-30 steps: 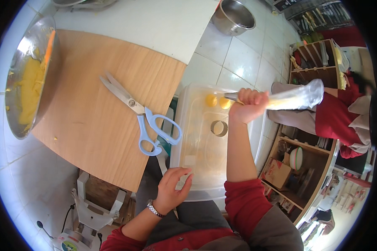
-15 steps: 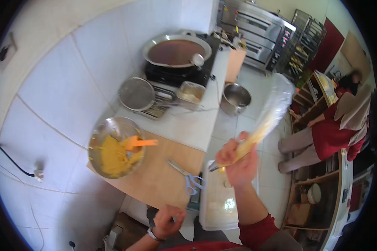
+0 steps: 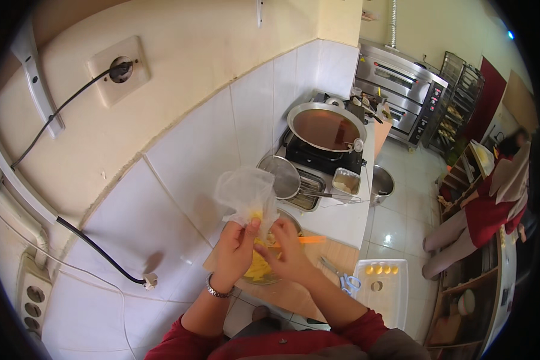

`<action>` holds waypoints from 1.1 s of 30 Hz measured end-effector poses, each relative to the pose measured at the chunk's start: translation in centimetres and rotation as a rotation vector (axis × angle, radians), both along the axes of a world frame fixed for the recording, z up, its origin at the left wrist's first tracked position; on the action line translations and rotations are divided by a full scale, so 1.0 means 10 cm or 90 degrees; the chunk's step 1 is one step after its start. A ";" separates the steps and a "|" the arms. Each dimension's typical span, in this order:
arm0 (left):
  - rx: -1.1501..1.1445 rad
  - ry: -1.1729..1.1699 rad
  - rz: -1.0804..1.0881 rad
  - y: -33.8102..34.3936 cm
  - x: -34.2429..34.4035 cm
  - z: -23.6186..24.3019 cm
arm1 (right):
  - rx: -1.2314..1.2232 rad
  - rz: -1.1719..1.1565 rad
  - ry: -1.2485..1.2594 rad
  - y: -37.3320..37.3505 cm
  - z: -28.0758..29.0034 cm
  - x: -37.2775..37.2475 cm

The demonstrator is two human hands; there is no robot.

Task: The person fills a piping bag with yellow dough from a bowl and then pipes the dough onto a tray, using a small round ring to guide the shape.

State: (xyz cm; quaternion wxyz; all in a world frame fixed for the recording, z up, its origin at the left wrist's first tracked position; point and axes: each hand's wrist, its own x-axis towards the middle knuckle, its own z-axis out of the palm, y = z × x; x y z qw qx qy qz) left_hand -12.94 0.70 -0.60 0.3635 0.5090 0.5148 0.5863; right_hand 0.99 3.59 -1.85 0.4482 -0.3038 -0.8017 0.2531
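Pinching clear bag: left hand, right hand | bowl: yellow mash | tub: yellow balls

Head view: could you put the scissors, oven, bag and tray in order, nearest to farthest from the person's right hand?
1. Bag: right at the right hand.
2. Scissors: off to its right, on the board.
3. Tray: right of the scissors.
4. Oven: ahead and right, across the room.

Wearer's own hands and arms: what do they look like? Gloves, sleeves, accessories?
Left hand and right hand: no gloves. Left wrist: silver-toned metal link band; none shows on the right. Red sleeves end well short of the wrists; the right one turns grey-brown higher up.
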 end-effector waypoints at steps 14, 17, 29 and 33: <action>-0.038 -0.372 -0.042 -0.19 0.16 0.17 | -0.439 0.186 0.256 0.28 0.12 0.26; -0.006 -0.524 0.003 -0.20 0.06 0.06 | -0.575 0.194 0.327 0.30 0.17 0.33; -0.201 -0.757 -0.104 -0.04 0.02 -0.70 | -1.146 0.633 0.823 0.72 -0.92 0.19; -0.289 -0.563 -0.215 -0.09 -0.15 -0.93 | -0.951 0.495 0.561 0.56 -0.70 0.16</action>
